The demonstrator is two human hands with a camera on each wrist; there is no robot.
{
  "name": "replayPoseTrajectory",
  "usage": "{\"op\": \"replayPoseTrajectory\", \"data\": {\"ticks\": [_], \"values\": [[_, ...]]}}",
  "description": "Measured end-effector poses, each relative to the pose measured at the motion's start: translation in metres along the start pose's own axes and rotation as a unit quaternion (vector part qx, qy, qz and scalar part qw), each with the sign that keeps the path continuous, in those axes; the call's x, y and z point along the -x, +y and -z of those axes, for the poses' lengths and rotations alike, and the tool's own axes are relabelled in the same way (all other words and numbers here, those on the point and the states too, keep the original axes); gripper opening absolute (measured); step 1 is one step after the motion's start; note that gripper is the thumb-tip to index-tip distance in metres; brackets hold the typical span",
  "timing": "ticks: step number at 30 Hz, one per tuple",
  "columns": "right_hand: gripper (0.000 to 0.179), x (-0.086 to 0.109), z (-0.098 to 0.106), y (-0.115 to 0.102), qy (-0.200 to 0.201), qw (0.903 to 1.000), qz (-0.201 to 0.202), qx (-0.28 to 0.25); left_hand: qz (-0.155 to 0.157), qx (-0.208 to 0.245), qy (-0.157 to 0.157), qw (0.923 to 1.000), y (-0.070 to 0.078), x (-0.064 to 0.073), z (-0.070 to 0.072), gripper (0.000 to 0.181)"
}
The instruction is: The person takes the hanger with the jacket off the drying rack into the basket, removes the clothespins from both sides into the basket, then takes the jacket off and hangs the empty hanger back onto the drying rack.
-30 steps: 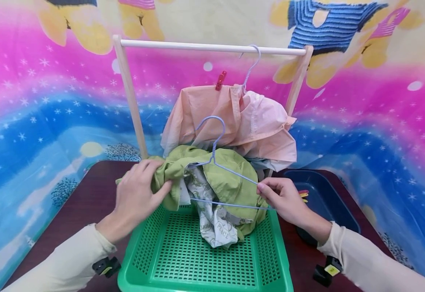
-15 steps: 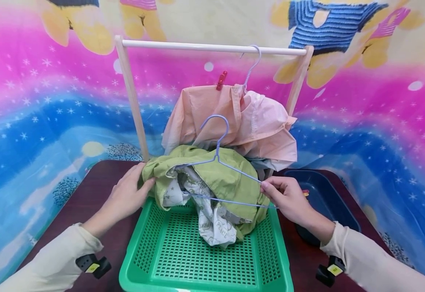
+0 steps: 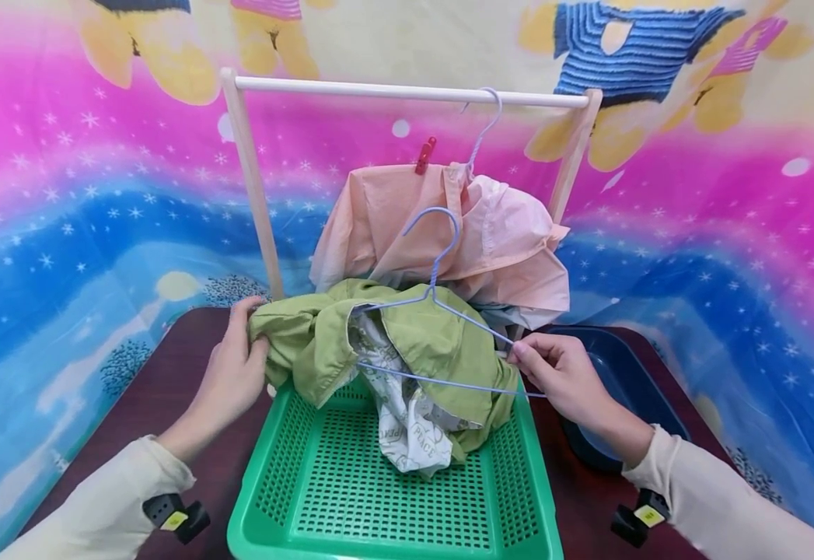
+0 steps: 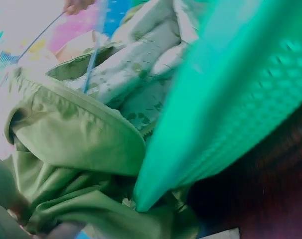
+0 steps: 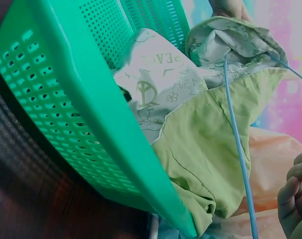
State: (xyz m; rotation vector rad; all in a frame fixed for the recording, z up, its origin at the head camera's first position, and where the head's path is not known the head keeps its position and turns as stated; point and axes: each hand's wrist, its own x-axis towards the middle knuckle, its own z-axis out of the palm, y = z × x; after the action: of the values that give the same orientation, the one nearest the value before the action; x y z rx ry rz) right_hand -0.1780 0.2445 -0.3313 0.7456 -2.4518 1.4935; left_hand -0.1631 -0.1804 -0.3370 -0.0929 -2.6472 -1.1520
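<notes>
A green jacket (image 3: 434, 342) with a white printed lining (image 3: 413, 435) lies bunched over the far part of a green basket (image 3: 393, 505). My left hand (image 3: 232, 369) grips the jacket's left end between thumb and fingers. A lavender wire hanger (image 3: 436, 260) stands hook up in front of the jacket. Its left end goes inside the garment, out of sight; in the right wrist view the hanger wire (image 5: 233, 119) enters the lined opening. At the hanger's right shoulder, my right hand (image 3: 567, 377) pinches the wire. The right end of the hanger is outside the jacket.
Behind the basket stands a rack with a white rail (image 3: 379, 89). A peach-pink garment (image 3: 407, 210) hangs there on another hanger (image 3: 483, 132), with a red clothespin (image 3: 425, 155) clipped on. A dark blue tray (image 3: 630, 381) sits on the brown table (image 3: 183, 365) at right.
My left hand slid left along the jacket and now draws its left end outward. The hanger moved right and slightly up with my right hand.
</notes>
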Motion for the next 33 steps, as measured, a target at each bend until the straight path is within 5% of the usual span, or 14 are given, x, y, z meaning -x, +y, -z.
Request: {"op": "replayPoseTrajectory", "data": {"ticks": [4,8,12,15,24,33], "values": [[0.025,0.0,-0.001,-0.003,-0.005,0.9999,-0.01,-0.007,-0.022,-0.057,0.012,0.9981,0.012,0.009,-0.011,0.07],[0.025,0.002,-0.004,-0.007,-0.015,0.9995,-0.02,-0.017,-0.011,-0.125,0.001,0.9922,0.02,0.013,-0.023,0.112],[0.025,0.003,-0.009,-0.012,-0.025,0.9991,-0.024,-0.021,0.013,-0.138,0.006,0.9903,0.022,0.01,-0.029,0.133],[0.025,0.004,-0.011,-0.015,-0.03,0.9992,-0.018,-0.02,0.013,-0.127,0.011,0.9917,0.019,0.006,-0.028,0.126],[0.024,0.001,-0.007,-0.014,-0.021,0.9998,0.0,-0.004,-0.009,-0.034,-0.013,0.9993,0.011,-0.003,-0.01,0.056],[0.022,0.0,0.006,-0.003,0.013,0.9991,-0.014,0.037,0.012,0.037,-0.055,0.9977,0.003,-0.009,0.01,0.043]]}}
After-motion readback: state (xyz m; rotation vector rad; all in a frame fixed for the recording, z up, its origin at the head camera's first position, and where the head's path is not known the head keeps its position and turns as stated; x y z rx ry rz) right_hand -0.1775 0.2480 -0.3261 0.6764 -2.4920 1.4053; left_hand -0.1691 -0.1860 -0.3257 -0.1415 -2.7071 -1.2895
